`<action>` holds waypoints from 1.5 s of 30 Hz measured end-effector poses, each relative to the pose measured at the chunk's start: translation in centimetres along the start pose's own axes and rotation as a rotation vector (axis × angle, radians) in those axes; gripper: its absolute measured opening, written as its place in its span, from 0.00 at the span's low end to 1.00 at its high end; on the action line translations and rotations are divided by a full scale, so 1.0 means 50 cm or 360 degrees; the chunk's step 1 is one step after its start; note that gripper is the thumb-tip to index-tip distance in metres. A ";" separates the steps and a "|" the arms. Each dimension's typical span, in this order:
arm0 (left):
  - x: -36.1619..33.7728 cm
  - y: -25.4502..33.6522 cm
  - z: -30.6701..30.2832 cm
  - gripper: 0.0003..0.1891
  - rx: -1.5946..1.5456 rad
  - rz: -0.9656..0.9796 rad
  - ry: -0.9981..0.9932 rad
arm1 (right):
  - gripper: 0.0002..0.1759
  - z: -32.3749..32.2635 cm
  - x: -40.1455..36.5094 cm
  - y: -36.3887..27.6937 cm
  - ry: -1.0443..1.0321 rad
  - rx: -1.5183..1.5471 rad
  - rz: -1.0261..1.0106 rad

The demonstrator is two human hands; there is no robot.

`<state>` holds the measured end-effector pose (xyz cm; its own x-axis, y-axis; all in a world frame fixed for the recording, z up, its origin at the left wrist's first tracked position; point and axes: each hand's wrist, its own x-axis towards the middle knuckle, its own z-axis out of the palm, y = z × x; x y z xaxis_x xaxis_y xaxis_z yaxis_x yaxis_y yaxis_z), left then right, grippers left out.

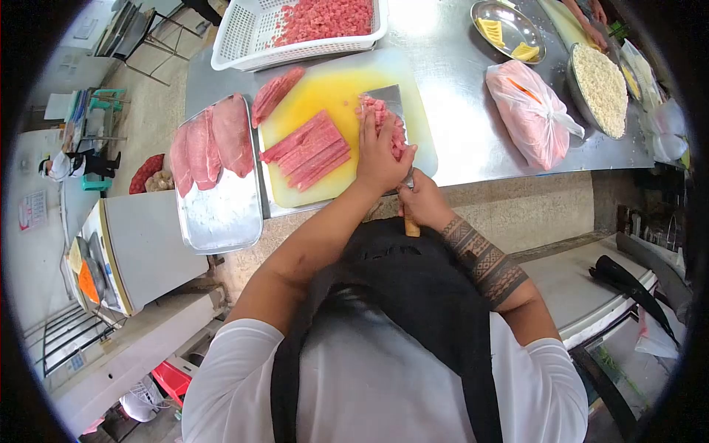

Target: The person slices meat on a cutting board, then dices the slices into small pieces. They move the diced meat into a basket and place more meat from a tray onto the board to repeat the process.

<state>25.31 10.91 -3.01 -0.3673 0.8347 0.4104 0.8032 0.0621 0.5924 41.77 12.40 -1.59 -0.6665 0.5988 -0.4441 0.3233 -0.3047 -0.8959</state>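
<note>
My right hand (427, 199) is closed around the wooden handle (412, 226) of a cleaver. Its wide blade (389, 94) lies over the cutting board (425, 140), with diced pink meat (397, 133) on it. On that meat rests my left hand (378, 161), fingers stretched out and spread, thumb towards the cleaver's handle. Left of this hand, long strips of meat (309, 150) lie side by side on the yellow-stained board. A further piece of meat (276, 96) sits at the board's upper left edge. Part of the blade is hidden under meat and hand.
Large meat slices (214, 140) fill the upper part of a metal tray (221, 229) at left. Behind the board stands a white basket (295, 54) of diced meat. A tied plastic bag (528, 114), a bowl of pale crumbs (600, 88) and a steel bowl (543, 33) are at right. Another person's hand (587, 26) shows top right.
</note>
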 end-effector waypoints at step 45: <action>0.284 -0.274 -0.322 0.49 0.0285 -0.0088 -0.0444 | 0.13 0.037 -0.138 -0.102 0.0767 -0.0630 0.0267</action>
<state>1.55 13.07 5.88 -0.2901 0.9434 0.1609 0.8644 0.1861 0.4671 43.45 8.44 6.05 -0.2385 0.8604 -0.4504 0.6816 -0.1821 -0.7087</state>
